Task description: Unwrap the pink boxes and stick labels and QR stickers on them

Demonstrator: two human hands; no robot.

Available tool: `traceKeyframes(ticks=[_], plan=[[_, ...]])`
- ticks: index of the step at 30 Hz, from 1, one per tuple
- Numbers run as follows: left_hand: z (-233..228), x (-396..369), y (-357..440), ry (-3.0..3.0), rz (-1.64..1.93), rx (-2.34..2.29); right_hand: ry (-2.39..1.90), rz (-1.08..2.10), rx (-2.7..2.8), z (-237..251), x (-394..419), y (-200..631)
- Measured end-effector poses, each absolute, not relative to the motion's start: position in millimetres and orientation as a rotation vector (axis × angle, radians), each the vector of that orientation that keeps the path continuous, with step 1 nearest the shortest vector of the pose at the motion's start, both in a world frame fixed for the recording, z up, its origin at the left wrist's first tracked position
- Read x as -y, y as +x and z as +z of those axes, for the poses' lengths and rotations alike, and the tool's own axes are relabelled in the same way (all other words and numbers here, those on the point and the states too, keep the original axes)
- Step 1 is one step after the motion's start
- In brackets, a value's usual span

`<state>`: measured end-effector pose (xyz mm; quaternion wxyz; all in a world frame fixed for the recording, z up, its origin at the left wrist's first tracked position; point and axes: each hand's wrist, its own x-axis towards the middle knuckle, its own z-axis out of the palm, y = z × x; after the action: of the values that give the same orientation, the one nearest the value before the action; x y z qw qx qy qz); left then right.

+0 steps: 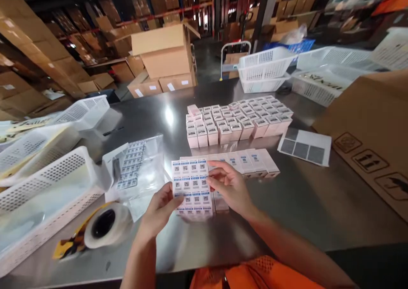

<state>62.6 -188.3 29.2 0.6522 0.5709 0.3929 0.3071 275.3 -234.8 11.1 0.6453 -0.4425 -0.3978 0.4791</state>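
At the lower left of the frame, a yellow tape dispenser [65, 247] with a wide roll of clear tape [119, 227] lies beside a long white perforated plastic basket [72, 162]; at the upper right, two white baskets [263, 70] sit stacked, with a blue crate [302, 46] behind; a brown carton [360, 127] printed with handling symbols fills the right edge; at upper centre, an open-flapped carton [165, 55] rests on others, near a trolley's pale handle [236, 43]; piled cartons [41, 44] lean across the upper left.

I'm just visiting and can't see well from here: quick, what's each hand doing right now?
Left hand: closed, holding the sticker sheet by its left edge.
Right hand: partly curled at its right edge; whether gripping cannot be told.
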Motion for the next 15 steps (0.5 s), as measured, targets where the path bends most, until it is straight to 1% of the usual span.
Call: traceKeyframes(ticks=[4, 7, 10, 15], plan=[[26.9, 207.2, 69.7, 1.236, 0.795, -0.942, -1.004, 1.112, 0.978, 6.8, 253.1, 276.8], [37.7, 221.8, 68.1, 1.266, 0.701, -1.018, -1.004, 1.104, 0.977, 13.9, 264.5, 277.4], [51.5, 237.8, 57.9, 1.419, 0.600, -1.162, -0.966, 1.128, 0.915, 17.3, 276.5, 270.3], [52.4, 273.1, 27.2, 1.656, 0.606, -1.478, -0.814, 1.188, 0.788, 3.7, 299.5, 246.1]])
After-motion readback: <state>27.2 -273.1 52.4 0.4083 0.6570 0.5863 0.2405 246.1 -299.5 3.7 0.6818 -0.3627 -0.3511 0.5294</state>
